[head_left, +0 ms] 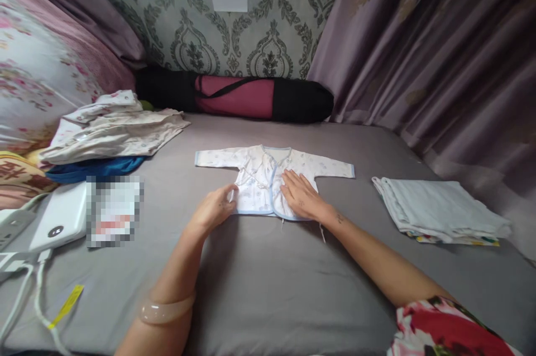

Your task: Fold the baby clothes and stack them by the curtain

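A small white baby shirt (255,191) with light blue trim lies spread on the grey sheet, both sleeves stretched out sideways. Flat on its right front panel rests my right hand (299,194), fingers extended. My left hand (218,205) is at the shirt's lower left side, thumb and fingers closed together at the edge of the cloth. Thin ties show on the left part of the chest, and more hang below the hem near my right wrist.
Folded pale cloths (439,208) are stacked at the right. Loose clothes (121,133) lie at the left, above a white power bank (62,216) with cables and a blurred packet (115,213). A black and maroon long bag (234,96) lies along the wall.
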The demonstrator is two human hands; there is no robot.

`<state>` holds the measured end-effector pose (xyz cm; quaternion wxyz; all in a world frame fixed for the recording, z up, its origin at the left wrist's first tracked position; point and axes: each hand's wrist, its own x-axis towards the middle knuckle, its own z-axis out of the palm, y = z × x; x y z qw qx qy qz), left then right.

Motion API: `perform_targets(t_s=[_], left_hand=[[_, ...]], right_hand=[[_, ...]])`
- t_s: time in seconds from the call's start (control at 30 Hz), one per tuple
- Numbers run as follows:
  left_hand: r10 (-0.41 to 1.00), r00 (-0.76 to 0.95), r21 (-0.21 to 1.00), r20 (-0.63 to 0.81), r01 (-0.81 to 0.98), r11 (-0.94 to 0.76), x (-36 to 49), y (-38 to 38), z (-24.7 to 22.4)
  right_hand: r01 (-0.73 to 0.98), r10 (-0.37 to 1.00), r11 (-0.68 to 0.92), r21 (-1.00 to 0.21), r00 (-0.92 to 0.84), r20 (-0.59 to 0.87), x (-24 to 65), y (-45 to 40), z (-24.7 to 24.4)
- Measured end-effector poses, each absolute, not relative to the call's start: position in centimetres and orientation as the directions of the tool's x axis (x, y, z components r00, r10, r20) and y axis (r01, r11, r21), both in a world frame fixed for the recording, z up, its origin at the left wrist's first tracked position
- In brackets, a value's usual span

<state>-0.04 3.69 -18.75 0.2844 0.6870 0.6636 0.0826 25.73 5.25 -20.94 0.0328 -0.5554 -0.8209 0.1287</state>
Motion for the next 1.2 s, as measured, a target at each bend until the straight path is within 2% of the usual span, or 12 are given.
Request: perform_targets(t_s=[0.1,0.3,0.53,0.63,0.73,0.8,0.93,1.07,1.2], left_hand=[[0.943,0.111,0.491,-0.313,0.869,0.06,-0.1,3.8,-18.7],[0.95,0.126,0.497,-0.286,0.867,0.034,-0.4,3.9,-19.3],[0.952,0.119,0.515,-0.283,0.856,0.047,-0.4,3.8,-19.2],[0.957,0.109,0.523,-0.268,0.851,0.049,-0.4,4.0,-19.5],[0.974,0.072,0.537,-0.214,0.842,0.055,-0.6,4.1,-19.9],[0.974,0.054,0.54,-0.22,0.838,0.075,-0.6,4.1,-19.9],[0.963,0.056,0.535,-0.264,0.839,0.098,-0.4,3.9,-19.6],[0.957,0.039,0.539,-0.287,0.833,0.128,-0.1,3.8,-19.4],[0.948,0.018,0.51,-0.316,0.846,0.154,-0.1,3.9,-19.0]], right_hand=[[0.92,0.931,0.318,-0.231,-0.348,-0.106,25.0,6.7,-21.7],[0.938,0.952,0.258,-0.233,-0.288,-0.102,25.0,7.3,-22.6],[0.958,0.967,0.238,-0.161,-0.25,-0.059,23.6,8.9,-21.0],[0.934,0.951,0.305,-0.184,-0.31,0.001,21.0,9.2,-20.5],[0.865,0.888,0.437,-0.245,-0.459,-0.035,18.0,9.2,-21.3],[0.847,0.87,0.454,-0.275,-0.488,-0.068,16.5,9.1,-22.3],[0.898,0.924,0.354,-0.261,-0.38,-0.054,15.2,8.8,-23.4],[0.917,0.938,0.329,-0.226,-0.345,-0.034,14.7,9.4,-22.4],[0.922,0.943,0.332,-0.2,-0.323,0.073,13.9,11.1,-21.8]])
